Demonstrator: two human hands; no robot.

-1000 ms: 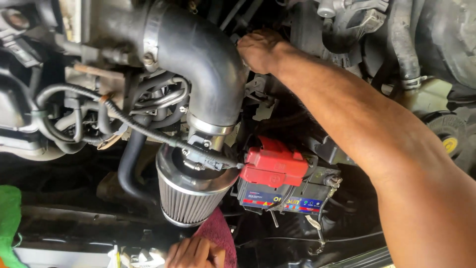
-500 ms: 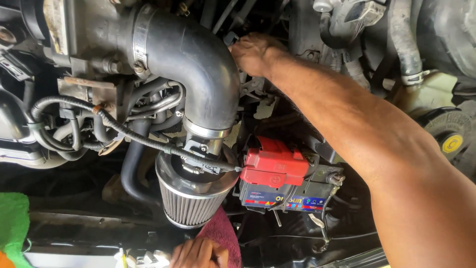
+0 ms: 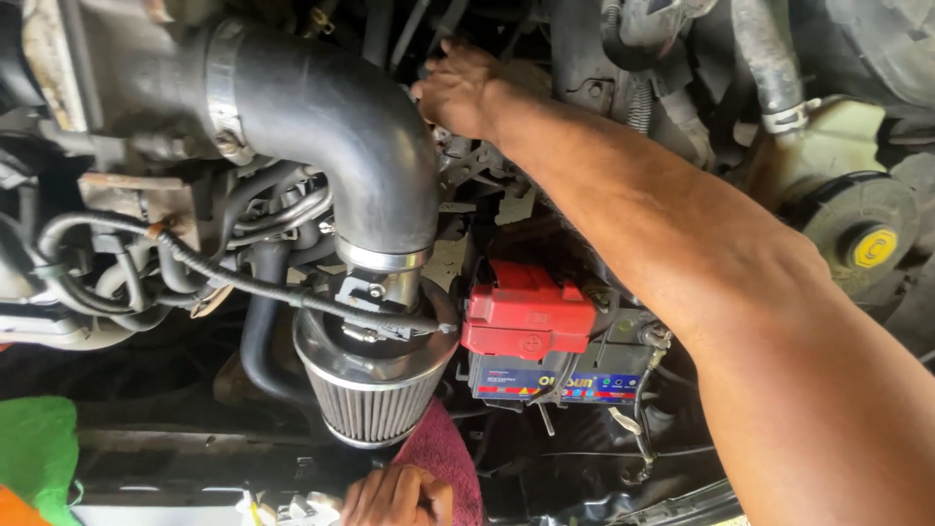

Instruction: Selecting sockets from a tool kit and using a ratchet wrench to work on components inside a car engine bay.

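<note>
My right hand [image 3: 466,90] reaches deep into an engine bay, the forearm stretching in from the lower right. Its fingers press in among parts just behind the bend of a thick black intake pipe [image 3: 341,117], and what they touch is hidden. My left hand [image 3: 397,497] sits at the bottom edge, fingers curled on a maroon cloth [image 3: 450,456] just below a cone-shaped metal mesh air filter [image 3: 370,399]. A battery [image 3: 565,375] with a red terminal cover [image 3: 526,317] lies under my right forearm.
Black hoses and wiring [image 3: 146,263] crowd the left side of the bay. A round black cap with a yellow centre [image 3: 872,244] sits at the right. A green cloth [image 3: 39,453] lies at the lower left. Metal clamps ring the pipe.
My right hand has crept a little to the left, closer to the pipe's bend. The left hand stays on the cloth. The view has shifted slightly.
</note>
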